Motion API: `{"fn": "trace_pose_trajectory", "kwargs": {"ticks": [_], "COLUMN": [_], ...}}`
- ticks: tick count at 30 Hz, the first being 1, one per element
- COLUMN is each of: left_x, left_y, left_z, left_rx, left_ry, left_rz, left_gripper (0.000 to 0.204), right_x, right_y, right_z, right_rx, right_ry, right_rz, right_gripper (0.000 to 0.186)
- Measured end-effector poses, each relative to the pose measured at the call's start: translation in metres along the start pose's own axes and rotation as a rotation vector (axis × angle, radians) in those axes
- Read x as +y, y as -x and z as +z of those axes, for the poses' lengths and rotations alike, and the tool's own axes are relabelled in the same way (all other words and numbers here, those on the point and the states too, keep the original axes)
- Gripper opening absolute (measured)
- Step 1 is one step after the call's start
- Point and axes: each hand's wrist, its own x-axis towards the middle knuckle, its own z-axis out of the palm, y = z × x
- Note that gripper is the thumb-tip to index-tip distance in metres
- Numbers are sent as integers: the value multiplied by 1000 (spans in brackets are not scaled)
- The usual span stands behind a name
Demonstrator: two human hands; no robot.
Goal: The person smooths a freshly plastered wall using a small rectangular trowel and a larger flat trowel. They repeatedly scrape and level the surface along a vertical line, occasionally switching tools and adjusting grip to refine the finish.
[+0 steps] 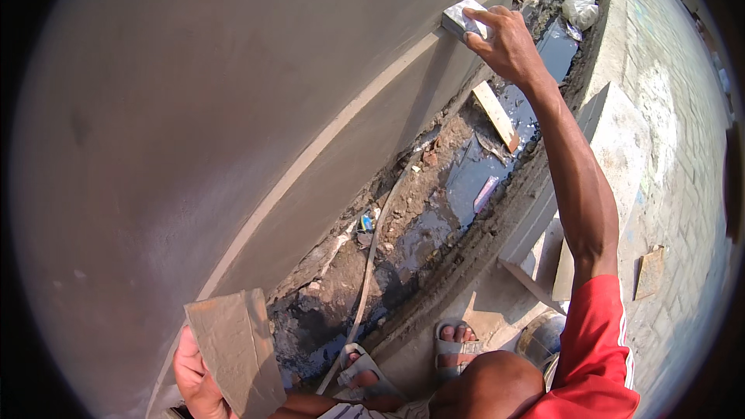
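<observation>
At the top, my right hand (508, 45) grips a small rectangular block (456, 19), pale on top and grey along its sides. The block is pressed to or very close to the grey plastered wall (233, 93), by a narrow light ledge (310, 151) that runs along the wall. At the lower left, my left hand (195, 372) holds a flat, mortar-stained board (235, 353) close to the wall. Part of that hand is hidden by the board.
A muddy ditch with dark water (466, 186) runs along the wall's foot, with a loose plank (497, 115) and a hose (378, 240) in it. My sandalled feet (458, 345) are at its edge. Right of my arm lie boards (621, 136), a bucket (541, 337) and paving (675, 209).
</observation>
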Motion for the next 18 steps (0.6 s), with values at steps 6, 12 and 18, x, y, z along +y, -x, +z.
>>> {"fn": "trace_pose_trajectory", "kwargs": {"ticks": [6,12,18], "left_x": [9,6,2], "left_y": [-2,3,3], "left_z": [7,4,-7], "left_rx": [9,-5,29], "left_ry": [-35,-19,-1], "left_rz": [-14,-30,3], "left_gripper": [66,66,70], "right_x": [-49,45,43], "right_y": [22,-18,-33], "right_z": [-2,-12,1], "right_rx": [-33,249,63], "right_ry": [-250,-284,-68], "right_rz": [-218,-27,-159], "right_gripper": [47,47,48]}}
